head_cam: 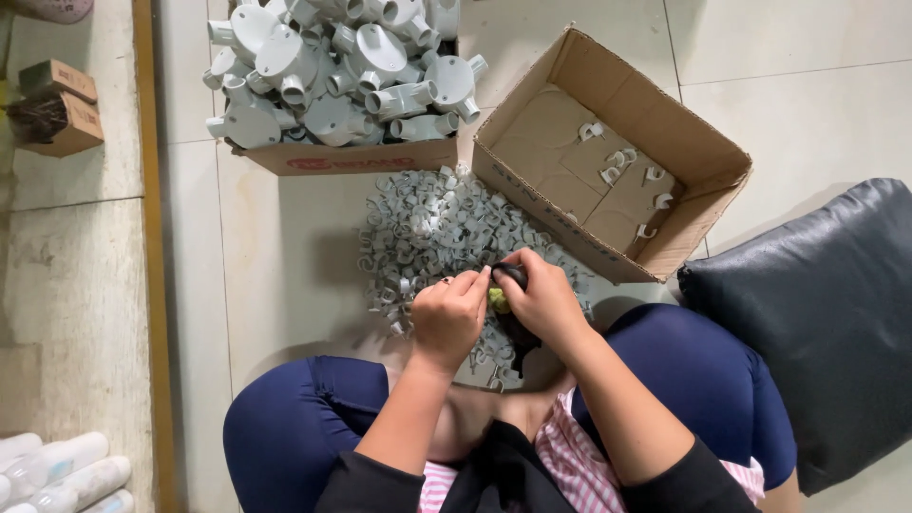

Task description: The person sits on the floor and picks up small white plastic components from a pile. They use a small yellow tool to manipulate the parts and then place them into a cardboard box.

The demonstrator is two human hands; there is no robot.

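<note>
Grey plastic pipe clips [432,233] are lying in a loose heap on the tiled floor [275,275], directly in front of a seated person's knees. Both hands are working together at the near edge of this heap. The left hand [448,316] is curling its fingers inward, with the fingertips pinching at a small yellow-green part [498,300] between the two hands. The right hand [544,299] is closing around a black tool [513,275], whose dark lower portion is hanging down below the hands toward the lap; the exact grip on it is partly hidden by the fingers. The two hands are touching at the fingertips.

Just beyond the heap, at its far right, an open cardboard box [608,152] is sitting at an angle and is holding a few clips along its inner right side. At the far left of the heap, a second cardboard box [351,157] is overflowing with grey round conduit junction boxes [342,66]. A dark cushion [826,313] is resting on the floor beside the person's right knee. White tubes [66,470] are lying at the near left corner of the floor.
</note>
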